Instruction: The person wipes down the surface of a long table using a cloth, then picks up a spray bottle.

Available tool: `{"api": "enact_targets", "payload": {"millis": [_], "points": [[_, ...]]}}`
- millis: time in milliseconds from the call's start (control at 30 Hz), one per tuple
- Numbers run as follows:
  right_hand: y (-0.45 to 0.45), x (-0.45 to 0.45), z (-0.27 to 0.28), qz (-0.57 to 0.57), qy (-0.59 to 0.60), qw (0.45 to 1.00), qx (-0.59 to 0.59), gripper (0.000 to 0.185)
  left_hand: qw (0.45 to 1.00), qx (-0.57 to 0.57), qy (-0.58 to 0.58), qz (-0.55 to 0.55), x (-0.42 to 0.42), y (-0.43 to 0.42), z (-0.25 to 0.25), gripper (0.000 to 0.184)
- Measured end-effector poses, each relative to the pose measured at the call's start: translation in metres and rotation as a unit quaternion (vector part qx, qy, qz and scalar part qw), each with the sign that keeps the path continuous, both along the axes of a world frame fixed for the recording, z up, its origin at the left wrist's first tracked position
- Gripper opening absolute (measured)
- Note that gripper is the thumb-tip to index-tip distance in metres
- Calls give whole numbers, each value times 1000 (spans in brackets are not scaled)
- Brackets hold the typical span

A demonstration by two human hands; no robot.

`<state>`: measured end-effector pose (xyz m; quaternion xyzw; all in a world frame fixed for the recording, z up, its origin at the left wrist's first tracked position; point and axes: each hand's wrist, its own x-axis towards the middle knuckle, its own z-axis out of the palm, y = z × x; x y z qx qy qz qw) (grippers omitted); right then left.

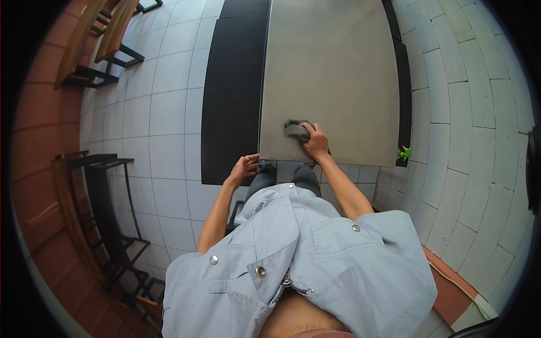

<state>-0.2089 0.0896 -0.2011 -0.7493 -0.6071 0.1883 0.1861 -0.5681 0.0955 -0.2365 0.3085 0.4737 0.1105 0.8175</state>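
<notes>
A dark grey cloth [297, 131] lies bunched on the near part of the beige tabletop [332, 73]. My right hand [316, 142] is closed on this cloth and presses it against the surface. At the near left corner of the tabletop, my left hand [245, 167] has its fingers apart and holds nothing; its fingertips are by the table's edge. The part of the cloth under my right palm is hidden.
A black panel [232, 101] runs along the tabletop's left side. By the near right corner is a small green and yellow object [404, 152]. A white brick wall [468, 101] stands at the right. Wooden benches [115, 31] and a black metal frame [107, 197] are at the left.
</notes>
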Motion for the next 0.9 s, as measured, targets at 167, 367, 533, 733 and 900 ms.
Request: {"api": "enact_targets", "payload": {"millis": [167, 367, 533, 733, 900], "points": [[23, -58, -5, 77, 42, 996, -1, 69, 1000, 7, 27, -7, 2, 2, -2, 63], [-24, -45, 2, 186, 94, 978, -4, 68, 995, -10, 68, 79, 20, -12, -16, 66], [-91, 37, 16, 61, 80, 995, -21, 65, 985, 13, 106, 138, 39, -23, -20, 61], [-143, 177, 18, -86, -5, 996, -22, 67, 974, 42, 174, 137, 64, -20, -22, 60], [-94, 253, -8, -225, 16, 974, 36, 61, 950, 75, 254, 167, 89, -23, -21, 57]]}}
